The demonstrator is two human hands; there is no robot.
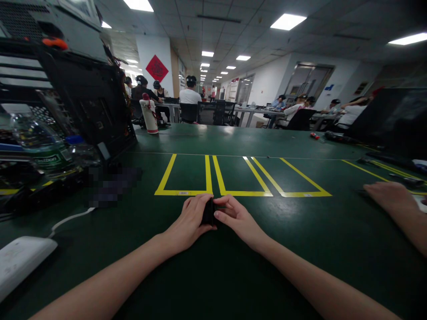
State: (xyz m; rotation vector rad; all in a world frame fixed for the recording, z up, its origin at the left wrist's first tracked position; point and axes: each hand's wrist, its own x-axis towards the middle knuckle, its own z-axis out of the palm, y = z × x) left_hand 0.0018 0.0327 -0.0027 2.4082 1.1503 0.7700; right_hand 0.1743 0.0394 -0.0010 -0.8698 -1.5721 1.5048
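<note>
Both of my hands meet on the green table (233, 266) just below the yellow tape boxes (242, 178). My left hand (191, 218) is curled round a small black object (208, 211), thumb underneath. My right hand (237, 218) pinches the same object from the other side with thumb and fingertips. The object is mostly hidden between the fingers, so I cannot make out what it is.
Another person's hand (388, 198) rests on the table at the right. A white power adapter (20, 260) with cable lies at the left, beside an open black computer case (90, 102) and plastic bottles. A white flask (150, 116) stands farther back. People sit at distant desks.
</note>
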